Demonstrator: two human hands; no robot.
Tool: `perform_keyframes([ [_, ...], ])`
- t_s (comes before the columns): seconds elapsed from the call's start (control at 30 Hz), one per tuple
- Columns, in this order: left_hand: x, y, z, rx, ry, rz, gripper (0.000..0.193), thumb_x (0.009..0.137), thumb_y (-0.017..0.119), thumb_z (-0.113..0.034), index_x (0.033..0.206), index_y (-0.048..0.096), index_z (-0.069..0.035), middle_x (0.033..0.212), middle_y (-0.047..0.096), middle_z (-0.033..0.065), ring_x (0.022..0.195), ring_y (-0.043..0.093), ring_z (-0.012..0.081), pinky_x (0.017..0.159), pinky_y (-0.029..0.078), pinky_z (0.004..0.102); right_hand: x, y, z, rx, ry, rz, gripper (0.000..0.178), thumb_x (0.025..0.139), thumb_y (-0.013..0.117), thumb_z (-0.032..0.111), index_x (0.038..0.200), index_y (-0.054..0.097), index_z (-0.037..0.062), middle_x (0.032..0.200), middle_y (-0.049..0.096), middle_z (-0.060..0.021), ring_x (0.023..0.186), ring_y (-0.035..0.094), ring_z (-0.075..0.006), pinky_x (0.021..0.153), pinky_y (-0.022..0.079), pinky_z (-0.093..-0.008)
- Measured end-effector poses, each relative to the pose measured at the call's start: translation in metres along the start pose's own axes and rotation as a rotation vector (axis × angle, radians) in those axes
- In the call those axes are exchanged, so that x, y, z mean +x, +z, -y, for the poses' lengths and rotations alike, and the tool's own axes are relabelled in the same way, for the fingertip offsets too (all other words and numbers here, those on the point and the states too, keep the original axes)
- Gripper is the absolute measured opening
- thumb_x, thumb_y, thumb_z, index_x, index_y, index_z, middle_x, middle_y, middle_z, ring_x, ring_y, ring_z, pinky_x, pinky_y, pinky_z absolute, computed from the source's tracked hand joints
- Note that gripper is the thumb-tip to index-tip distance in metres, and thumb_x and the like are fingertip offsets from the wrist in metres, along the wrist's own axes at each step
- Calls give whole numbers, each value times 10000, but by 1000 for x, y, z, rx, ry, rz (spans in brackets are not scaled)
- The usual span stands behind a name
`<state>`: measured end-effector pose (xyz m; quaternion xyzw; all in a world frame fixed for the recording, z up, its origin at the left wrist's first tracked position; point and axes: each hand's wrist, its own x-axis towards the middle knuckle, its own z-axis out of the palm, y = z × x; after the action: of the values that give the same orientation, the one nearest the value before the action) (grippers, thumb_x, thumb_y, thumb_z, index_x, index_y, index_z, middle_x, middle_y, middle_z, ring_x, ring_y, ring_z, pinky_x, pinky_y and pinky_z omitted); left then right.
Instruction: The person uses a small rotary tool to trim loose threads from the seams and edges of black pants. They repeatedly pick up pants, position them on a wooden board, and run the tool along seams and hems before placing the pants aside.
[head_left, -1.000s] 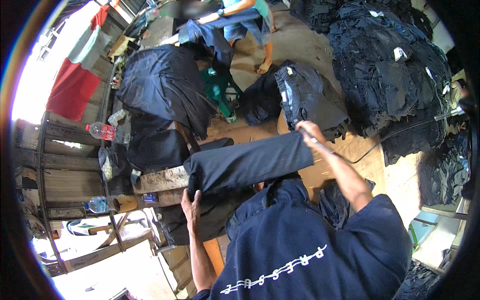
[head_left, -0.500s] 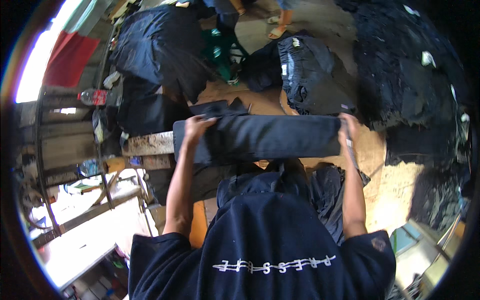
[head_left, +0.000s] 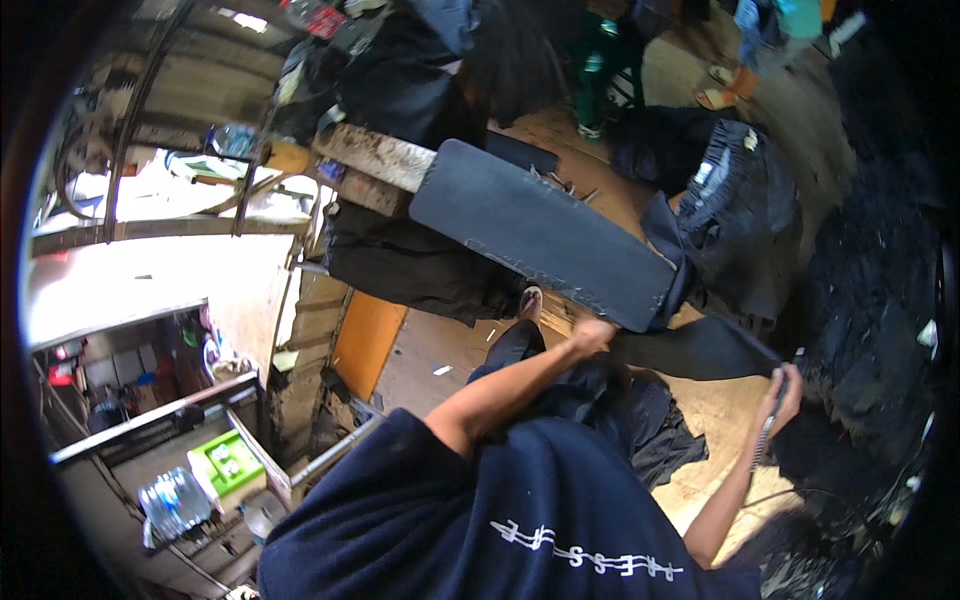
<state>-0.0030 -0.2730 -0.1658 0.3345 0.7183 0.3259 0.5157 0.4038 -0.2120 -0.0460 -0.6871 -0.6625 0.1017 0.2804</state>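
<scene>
A length of black cloth (head_left: 700, 350) stretches between my hands, just off the right end of a long dark padded board (head_left: 545, 235). My left hand (head_left: 593, 335), a little blurred, is closed at the cloth's left end, by the board's near right corner. Out to the right, my right hand (head_left: 787, 392) pinches the cloth's other end with thumb and fingers. A narrow banded strip (head_left: 765, 430) lies along my right wrist. Some dark fabric (head_left: 680, 285) bunches against the board's right end. The board's top shows bare, its near edge worn.
A worn wooden beam (head_left: 375, 155) runs under the board's left end. Dark trousers (head_left: 750, 215) lie beyond the board to the right, near a green stool (head_left: 600, 80). Dark cloth heaps (head_left: 880, 280) fill the right side. A person's sandalled foot (head_left: 715, 98) shows at the back.
Black cloth that covered the board is off it and now between my hands at the right. My left hand has left the board's left end and moved right. The view has turned.
</scene>
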Motion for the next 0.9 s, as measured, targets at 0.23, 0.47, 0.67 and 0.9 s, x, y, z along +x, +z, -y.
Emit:
perform_keyframes([
  [0.23, -59, -224, 78, 450, 303, -330, 284, 1022, 739, -289, 1032, 795, -11, 972, 730, 170, 986, 680, 378, 879, 523, 481, -112, 122, 135, 306, -7, 166, 227, 1020, 805, 159, 1173, 739, 5, 1166, 779, -170, 1112, 730, -336, 1031, 550, -452],
  [0.47, -135, -281, 132, 649, 461, -390, 176, 943, 793, -242, 1058, 808, -110, 918, 691, 39, 948, 628, 248, 848, 455, 403, -90, 93, 236, 424, -85, 92, 208, 1095, 742, 177, 1190, 718, -7, 1163, 777, -124, 1111, 717, -237, 1033, 560, -388],
  [0.67, -143, -414, 126, 491, 607, -765, 66, 883, 719, -59, 900, 743, -118, 836, 671, 102, 841, 641, 342, 751, 487, 471, -81, 53, 299, 264, -175, -41, 255, 1122, 711, 226, 1209, 703, -13, 1162, 787, -146, 1100, 728, -248, 1029, 561, -393],
  [0.9, -107, -669, 152, 684, 476, -977, 274, 990, 754, -151, 1234, 783, -30, 1128, 787, 223, 1096, 719, 418, 990, 559, 504, -137, 50, 317, 334, -143, 56, 166, 1101, 731, 143, 1157, 702, -10, 1128, 786, -126, 1066, 714, -201, 1014, 558, -370],
])
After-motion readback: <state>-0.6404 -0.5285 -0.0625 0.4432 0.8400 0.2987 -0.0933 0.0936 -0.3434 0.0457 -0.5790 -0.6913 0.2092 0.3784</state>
